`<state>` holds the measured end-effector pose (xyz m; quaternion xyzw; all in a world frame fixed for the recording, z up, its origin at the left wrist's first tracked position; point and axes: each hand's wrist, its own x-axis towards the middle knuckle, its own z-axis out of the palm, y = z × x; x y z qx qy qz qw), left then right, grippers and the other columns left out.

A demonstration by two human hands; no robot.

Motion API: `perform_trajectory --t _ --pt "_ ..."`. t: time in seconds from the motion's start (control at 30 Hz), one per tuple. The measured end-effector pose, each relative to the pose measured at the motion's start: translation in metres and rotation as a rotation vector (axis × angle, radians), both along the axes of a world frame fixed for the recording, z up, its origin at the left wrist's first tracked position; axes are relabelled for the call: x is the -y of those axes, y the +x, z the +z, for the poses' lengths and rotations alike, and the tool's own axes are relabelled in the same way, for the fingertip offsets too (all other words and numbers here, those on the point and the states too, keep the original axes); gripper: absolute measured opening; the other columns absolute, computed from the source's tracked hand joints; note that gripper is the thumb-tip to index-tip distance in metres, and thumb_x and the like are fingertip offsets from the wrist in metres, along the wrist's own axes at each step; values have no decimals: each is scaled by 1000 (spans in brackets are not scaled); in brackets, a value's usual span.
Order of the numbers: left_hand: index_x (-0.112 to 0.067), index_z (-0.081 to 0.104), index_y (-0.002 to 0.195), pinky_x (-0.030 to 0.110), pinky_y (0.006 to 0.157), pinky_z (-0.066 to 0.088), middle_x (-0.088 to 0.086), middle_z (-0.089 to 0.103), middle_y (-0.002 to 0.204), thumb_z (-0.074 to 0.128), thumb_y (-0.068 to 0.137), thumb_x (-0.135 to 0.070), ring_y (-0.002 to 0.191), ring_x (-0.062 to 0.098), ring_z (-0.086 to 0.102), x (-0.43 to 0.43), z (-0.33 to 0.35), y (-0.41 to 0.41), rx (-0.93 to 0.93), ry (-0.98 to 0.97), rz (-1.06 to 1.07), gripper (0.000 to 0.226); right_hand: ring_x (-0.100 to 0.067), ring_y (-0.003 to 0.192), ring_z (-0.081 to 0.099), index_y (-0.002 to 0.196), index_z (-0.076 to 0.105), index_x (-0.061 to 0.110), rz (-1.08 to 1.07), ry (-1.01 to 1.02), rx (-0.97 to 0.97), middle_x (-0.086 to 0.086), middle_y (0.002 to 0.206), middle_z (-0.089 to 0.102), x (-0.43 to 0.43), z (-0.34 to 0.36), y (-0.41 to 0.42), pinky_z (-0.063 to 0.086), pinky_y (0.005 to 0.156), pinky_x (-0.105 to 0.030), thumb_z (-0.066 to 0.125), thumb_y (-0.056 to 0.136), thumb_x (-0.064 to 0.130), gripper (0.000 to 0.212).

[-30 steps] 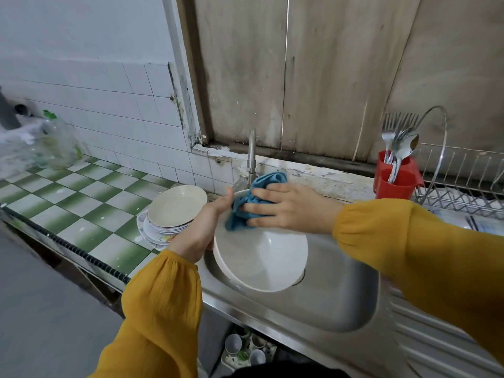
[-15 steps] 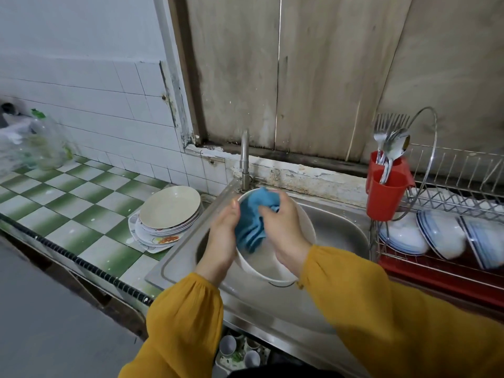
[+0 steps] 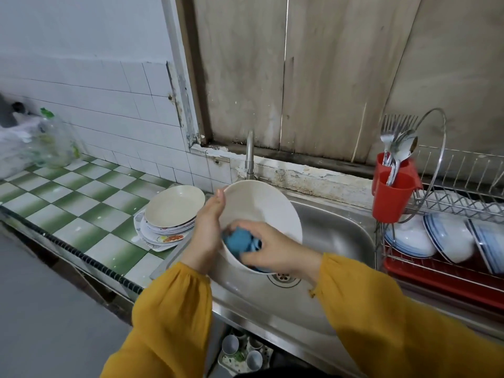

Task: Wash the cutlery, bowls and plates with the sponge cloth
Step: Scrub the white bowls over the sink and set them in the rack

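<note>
Over the steel sink (image 3: 335, 236), sunk in the green-checked worktop (image 3: 68, 203), one bowl is being scrubbed, by judgement. Listed by size: wire rack (image 3: 463, 203) right of the sink, holding washed bowls (image 3: 447, 238) and a red holder (image 3: 392, 197) of cutlery (image 3: 398, 148); plate stack (image 3: 174, 208) on the worktop at left, seemingly unwashed; white bowl (image 3: 261, 205) tilted above the basin; left hand (image 3: 207, 233) gripping its left rim, thumb on the edge, fingers hidden behind; right hand (image 3: 275, 246) bunched round the blue sponge cloth (image 3: 240, 241), pressing it low inside the bowl. Next, probably: rinse, then rack; a wet rim wants a firm hold.
</note>
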<state>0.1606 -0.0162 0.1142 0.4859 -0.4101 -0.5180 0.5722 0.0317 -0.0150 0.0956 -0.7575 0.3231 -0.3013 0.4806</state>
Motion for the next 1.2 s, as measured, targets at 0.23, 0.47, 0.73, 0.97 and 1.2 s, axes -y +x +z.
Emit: perform_trajectory --t 0.23,0.47,0.73,0.97,1.2 --pt "-10 64 119 34 73 60 13 73 105 35 101 -44 92 24 72 -6 2 11 73 88 -141 48 -26 107 48 108 69 21 164 -1035 -1011 -4 121 59 45 20 -47 50 83 -43 54 83 -1 37" --pt "-21 65 97 22 53 56 -2 75 74 36 102 -42 66 12 72 -7 8 13 69 145 -284 37 -35 117 50 116 66 27 26 -1506 -873 -4 127 60 46 19 -41 52 72 -39 69 78 10 42" --pt "-20 64 91 28 58 47 1 71 70 38 99 -53 63 19 66 2 9 17 165 168 -72 43 -24 108 44 126 56 22 169 -672 -1088 -5 114 58 20 8 -39 40 89 -37 48 92 26 35" --pt "-16 62 84 32 59 47 3 69 57 35 100 -53 56 21 65 0 15 12 90 278 -96 48 -9 89 55 112 58 30 292 -315 -844 9 103 64 15 34 -48 45 78 -27 83 73 36 47" --pt "-59 24 141 45 117 26 -5 34 154 33 85 -75 140 15 33 2 -12 15 755 -192 -165 59 -8 93 56 103 61 15 208 -170 -617 12 97 59 35 51 -76 47 79 -19 83 69 0 43"
